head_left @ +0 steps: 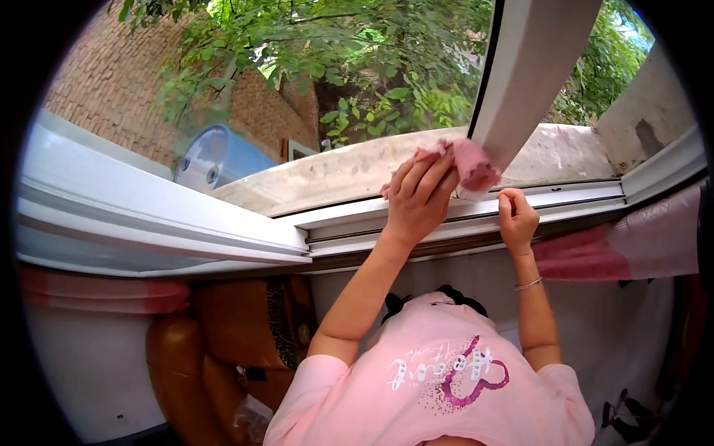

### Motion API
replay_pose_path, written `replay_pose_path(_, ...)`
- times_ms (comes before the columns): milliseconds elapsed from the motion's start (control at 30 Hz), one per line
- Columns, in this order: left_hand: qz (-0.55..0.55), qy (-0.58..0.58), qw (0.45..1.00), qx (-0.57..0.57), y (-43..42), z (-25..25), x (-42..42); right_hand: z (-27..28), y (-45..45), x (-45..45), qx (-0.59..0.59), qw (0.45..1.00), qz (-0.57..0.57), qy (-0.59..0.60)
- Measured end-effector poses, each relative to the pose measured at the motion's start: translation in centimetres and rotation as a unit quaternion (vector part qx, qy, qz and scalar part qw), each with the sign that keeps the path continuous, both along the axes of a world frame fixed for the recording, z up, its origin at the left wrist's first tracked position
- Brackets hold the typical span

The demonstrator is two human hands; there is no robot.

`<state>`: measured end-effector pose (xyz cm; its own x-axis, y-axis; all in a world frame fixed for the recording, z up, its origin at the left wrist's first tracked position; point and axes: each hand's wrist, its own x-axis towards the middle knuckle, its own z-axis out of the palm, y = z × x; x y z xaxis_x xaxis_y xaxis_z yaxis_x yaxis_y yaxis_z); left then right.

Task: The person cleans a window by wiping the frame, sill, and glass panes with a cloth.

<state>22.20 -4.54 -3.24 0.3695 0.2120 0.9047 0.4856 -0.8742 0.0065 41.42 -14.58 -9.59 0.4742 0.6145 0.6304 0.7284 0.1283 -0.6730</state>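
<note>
Pink cloth [477,165]: bunched beneath the left hand, at the bottom of the window pane [357,160], overlapping the upright white frame [524,82] in view
Left hand [420,192]: fingers spread over the cloth, gripping it
Right hand [518,221]: fingers curled closed near the window track [573,195]; cannot tell whether they pinch anything
Right wrist: thin bracelet [528,285]
Beyond the pane: blue barrel [227,154], brick surface [111,70], green leaves [297,37]

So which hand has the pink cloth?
The left hand: its fingers lie over the bunched pink cloth by the window frame. The right hand, with the bracelet at its wrist, is curled, and no cloth shows in it.
</note>
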Motion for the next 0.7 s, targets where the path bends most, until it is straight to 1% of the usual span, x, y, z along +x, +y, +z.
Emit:
replay_pose_path(67, -0.006, -0.003, 1.000, -0.024, -1.0, -2.6, -0.4, 0.0, -0.2, 0.0, -0.013, 1.000, -0.006, 0.001)
replay_pose_path(100, -0.010, 0.042, 0.996, -0.072, -1.8, -3.9, -0.8, 0.0, -0.2, 0.0, -0.017, 1.000, -0.012, -0.002)
replay_pose_path(133, -0.013, 0.089, 0.989, -0.119, -2.5, -3.7, -1.0, 0.0, -0.1, -0.1, -0.022, 1.000, -0.018, -0.005)
replay_pose_path(200, 0.005, 0.089, 0.989, -0.117, -3.2, -3.3, -0.9, 0.2, 0.1, -0.2, -0.026, 0.999, -0.026, -0.006)
replay_pose_path(267, -0.012, 0.122, 0.962, -0.242, -3.4, -1.1, -0.8, 0.2, 0.0, -0.2, -0.033, 0.999, -0.030, -0.026)
replay_pose_path(300, -0.027, 0.113, 0.954, -0.275, -3.1, 0.2, -0.9, 0.1, -0.1, -0.1, -0.036, 0.999, -0.021, -0.018)
replay_pose_path(333, -0.026, 0.112, 0.953, -0.279, -3.3, 0.1, -1.8, 0.0, -0.2, 0.0, -0.040, 0.999, -0.019, -0.019)
replay_pose_path(367, -0.085, 0.181, 0.904, -0.379, -3.3, 0.2, -2.9, -0.1, -0.2, 0.1, -0.039, 0.999, -0.011, -0.007)
replay_pose_path(400, -0.144, 0.245, 0.836, -0.470, -3.3, 0.3, -4.2, -0.1, -0.2, 0.3, -0.038, 0.999, -0.003, 0.006)
replay_pose_path(433, -0.167, 0.305, 0.755, -0.556, -4.4, 2.7, -5.7, 0.0, -0.1, 0.4, -0.040, 0.999, 0.000, 0.003)
replay_pose_path(467, -0.143, 0.321, 0.746, -0.566, -5.3, 3.6, -7.0, 0.0, 0.2, 0.5, -0.029, 1.000, -0.003, 0.004)
replay_pose_path(500, -0.126, 0.166, 0.785, -0.584, -6.4, 2.8, -8.7, -0.1, 0.4, 0.4, -0.018, 1.000, -0.010, 0.007)
replay_pose_path(533, -0.105, 0.064, 0.812, -0.570, -6.9, 1.0, -10.6, -0.3, 0.0, 0.0, -0.013, 1.000, -0.018, 0.014)
replay_pose_path(567, -0.109, -0.074, 0.779, -0.613, -7.3, 1.7, -11.7, -0.2, -0.1, 0.0, -0.021, 1.000, -0.021, 0.004)
replay_pose_path(600, -0.113, -0.125, 0.839, -0.518, -7.1, 2.3, -12.4, -0.3, -0.1, 0.0, -0.026, 0.999, -0.023, 0.006)
replay_pose_path(633, -0.020, -0.152, 0.874, -0.462, -6.6, 0.5, -13.9, -0.4, 0.0, 0.1, -0.019, 1.000, -0.018, 0.008)
replay_pose_path(667, 0.063, -0.123, 0.934, -0.329, -5.8, 0.2, -14.4, -0.5, -0.1, 0.1, -0.011, 1.000, -0.014, 0.010)
replay_pose_path(700, 0.139, -0.088, 0.945, -0.284, -5.1, -0.4, -14.3, -0.4, -0.1, 0.1, -0.016, 1.000, -0.010, 0.010)
